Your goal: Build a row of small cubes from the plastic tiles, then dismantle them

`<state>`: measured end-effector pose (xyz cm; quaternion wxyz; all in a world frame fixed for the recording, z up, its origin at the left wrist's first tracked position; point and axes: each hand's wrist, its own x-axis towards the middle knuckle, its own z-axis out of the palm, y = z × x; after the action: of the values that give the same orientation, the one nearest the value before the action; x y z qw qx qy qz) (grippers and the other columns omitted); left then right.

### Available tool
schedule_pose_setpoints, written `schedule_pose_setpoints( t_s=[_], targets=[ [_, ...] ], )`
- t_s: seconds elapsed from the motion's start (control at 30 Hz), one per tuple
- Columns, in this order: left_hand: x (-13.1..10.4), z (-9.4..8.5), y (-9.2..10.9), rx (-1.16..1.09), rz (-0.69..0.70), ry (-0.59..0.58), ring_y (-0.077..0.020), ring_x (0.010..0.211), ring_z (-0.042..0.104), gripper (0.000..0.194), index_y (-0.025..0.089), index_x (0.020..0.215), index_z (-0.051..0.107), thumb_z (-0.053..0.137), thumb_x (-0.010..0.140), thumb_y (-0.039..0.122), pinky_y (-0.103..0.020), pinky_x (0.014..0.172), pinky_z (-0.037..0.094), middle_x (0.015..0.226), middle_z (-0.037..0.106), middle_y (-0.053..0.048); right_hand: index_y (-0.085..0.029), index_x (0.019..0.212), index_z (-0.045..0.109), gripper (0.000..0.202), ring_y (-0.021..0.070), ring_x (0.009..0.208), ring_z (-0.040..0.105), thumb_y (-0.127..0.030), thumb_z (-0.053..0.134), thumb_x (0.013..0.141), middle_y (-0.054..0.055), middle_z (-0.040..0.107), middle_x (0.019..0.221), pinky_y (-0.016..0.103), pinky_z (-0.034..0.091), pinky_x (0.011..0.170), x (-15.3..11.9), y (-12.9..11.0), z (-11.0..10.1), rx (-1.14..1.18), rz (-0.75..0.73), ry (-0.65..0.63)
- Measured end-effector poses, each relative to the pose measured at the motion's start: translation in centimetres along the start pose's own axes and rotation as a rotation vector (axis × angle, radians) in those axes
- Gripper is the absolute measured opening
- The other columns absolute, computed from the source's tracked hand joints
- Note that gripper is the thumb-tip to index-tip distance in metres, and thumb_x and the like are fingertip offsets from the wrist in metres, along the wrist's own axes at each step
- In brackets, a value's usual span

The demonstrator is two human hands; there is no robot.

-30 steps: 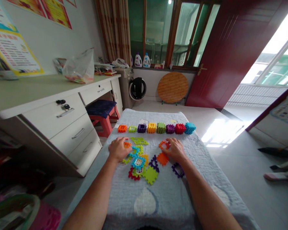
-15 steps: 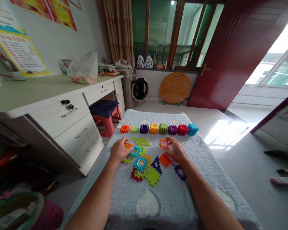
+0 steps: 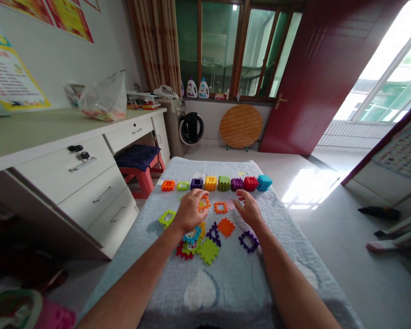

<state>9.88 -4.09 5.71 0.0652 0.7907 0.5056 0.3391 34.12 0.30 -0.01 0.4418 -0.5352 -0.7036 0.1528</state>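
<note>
Lime-green plastic makes the leftmost loose piece, a notched frame [image 3: 163,223] tilted near the left forearm; its shadow falls to its left, and whether it touches the cloth [image 3: 239,283] cannot be told. Next comes the left hand [image 3: 188,211], on the near side of the row of blocks [image 3: 223,183], its thumb and fingers appearing to pinch a raised, tilted orange frame [image 3: 207,201] that sticks out on the hand's right. Below that wrist lies a small heap: a red piece [image 3: 184,251], a blue piece [image 3: 192,236], a yellow piece [image 3: 202,230] and a flat green tile [image 3: 208,251].

Just to the right of the pinched frame, a second orange frame [image 3: 221,211] lies flat on the cloth, between the two hands. It looks about square, with no clear long axis, one side facing each hand; which hand is nearer is too close to tell. Toward the person from it lie a purple triangle [image 3: 213,234] and a solid orange tile [image 3: 226,227].

Farther right, the right hand [image 3: 248,211] holds nothing visible: its thumb and fingers are spread, aimed left at the flat frame but apart from it. A purple frame [image 3: 242,239] lies just beside its forearm.
</note>
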Motion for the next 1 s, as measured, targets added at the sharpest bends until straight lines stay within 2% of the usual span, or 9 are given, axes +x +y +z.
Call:
schedule_pose_setpoints(
  t_s=[0.1,0.17,0.27,0.33,0.57,0.83,1.0],
  targets=[
    [2.5,1.8,1.6,-0.032,0.066,-0.182,-0.0211,0.104,0.059,0.044,0.019,0.114,0.057,0.064,0.071,0.017,-0.033,0.095,0.046,0.113,0.06,-0.007,-0.016,0.108,0.06,0.035,0.018,0.08,0.062,-0.029,0.055,0.076,0.009,0.066,0.101,0.034,0.051,0.075,0.2,1.1,-0.4,0.02,0.071,0.016],
    [3.7,3.4,1.9,-0.024,0.076,-0.285,-0.0206,0.103,0.061,0.047,0.019,0.117,0.057,0.066,0.071,0.022,-0.031,0.094,0.047,0.115,0.06,-0.007,-0.016,0.103,0.062,0.031,0.0168,0.076,0.061,-0.028,0.054,0.075,0.008,0.066,0.099,0.032,0.051,0.072,0.2,1.8,-0.5,0.024,0.124,0.012],
    [4.6,5.7,1.6,0.064,0.081,-0.385,-0.0208,0.107,0.06,0.047,0.02,0.119,0.056,0.064,0.072,0.025,-0.029,0.097,0.045,0.118,0.061,-0.006,-0.017,0.098,0.063,0.028,0.0153,0.071,0.061,-0.025,0.052,0.074,0.007,0.066,0.094,0.03,0.05,0.07,0.3,2.6,-0.5,0.013,0.181,0.006],
    [4.7,6.5,1.1,0.127,0.07,-0.419,-0.0223,0.108,0.059,0.047,0.019,0.119,0.057,0.062,0.073,0.027,-0.031,0.098,0.044,0.117,0.062,-0.007,-0.017,0.096,0.064,0.027,0.0147,0.07,0.06,-0.023,0.052,0.073,0.006,0.067,0.091,0.029,0.05,0.07,0.3,3.0,-0.5,0.003,0.196,0.013],
    [4.9,6.0,0.2,0.183,0.03,-0.494,-0.0257,0.113,0.058,0.065,0.015,0.127,0.052,0.066,0.066,0.033,-0.031,0.099,0.043,0.124,0.061,-0.012,-0.017,0.096,0.064,0.028,0.014,0.069,0.059,-0.021,0.051,0.073,0.005,0.067,0.089,0.026,0.048,0.068,0.3,3.3,-0.3,-0.025,0.174,-0.008],
    [5.7,5.9,1.0,0.236,0.05,-0.557,-0.0238,0.106,0.063,0.059,0.019,0.126,0.053,0.063,0.068,0.031,-0.028,0.09,0.048,0.116,0.067,-0.009,-0.017,0.093,0.066,0.027,0.0147,0.069,0.058,-0.019,0.05,0.071,0.004,0.067,0.083,0.027,0.047,0.071,0.2,2.7,-0.7,-0.085,0.176,-0.005],
    [6.1,6.0,1.7,0.302,0.054,-0.578,-0.0261,0.093,0.066,0.043,0.023,0.105,0.063,0.066,0.063,0.028,-0.032,0.079,0.05,0.099,0.07,-0.008,-0.017,0.092,0.067,0.028,0.0151,0.07,0.058,-0.018,0.051,0.07,0.005,0.067,0.083,0.027,0.046,0.072,0.1,2.5,-0.8,-0.1,0.171,0.005]
  ],
)
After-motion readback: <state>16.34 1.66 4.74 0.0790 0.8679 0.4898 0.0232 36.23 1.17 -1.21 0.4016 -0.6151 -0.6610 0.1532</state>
